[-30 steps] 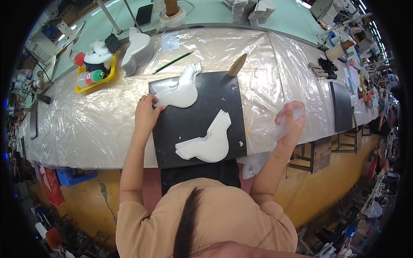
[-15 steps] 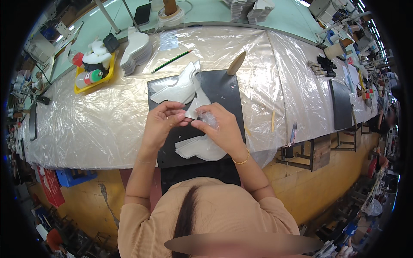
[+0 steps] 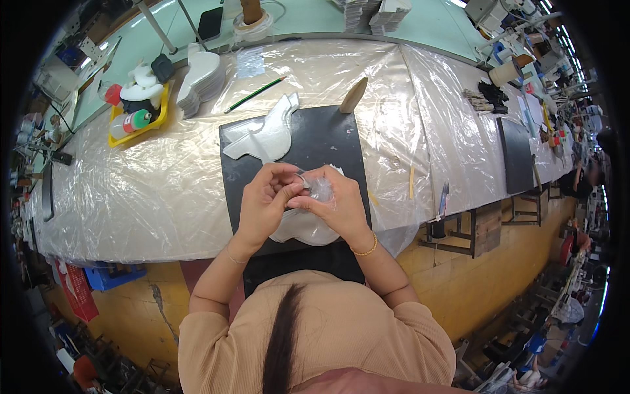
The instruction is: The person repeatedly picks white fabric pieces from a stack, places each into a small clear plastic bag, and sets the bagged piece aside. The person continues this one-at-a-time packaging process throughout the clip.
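Observation:
My left hand and my right hand meet over a black board. Between the fingertips they pinch a small visible part of a white shaped piece; the rest of it is hidden. Crumpled clear plastic film sits in the palm side of my right hand. Beyond my hands, white curved cut pieces lie stacked on the board. Nearer to me, more white pieces lie on it, partly covered by my hands.
A wooden-handled tool stands upright at the board's far right. Farther back are a green pencil, a stack of white pieces and a yellow basket holding bottles. Clear plastic sheeting covers the table. A cutter lies by the right edge.
Both hands have drawn closer together and slightly nearer to me. The white piece between them, which showed its long shape before, is now mostly hidden. The whole view has shifted a little.

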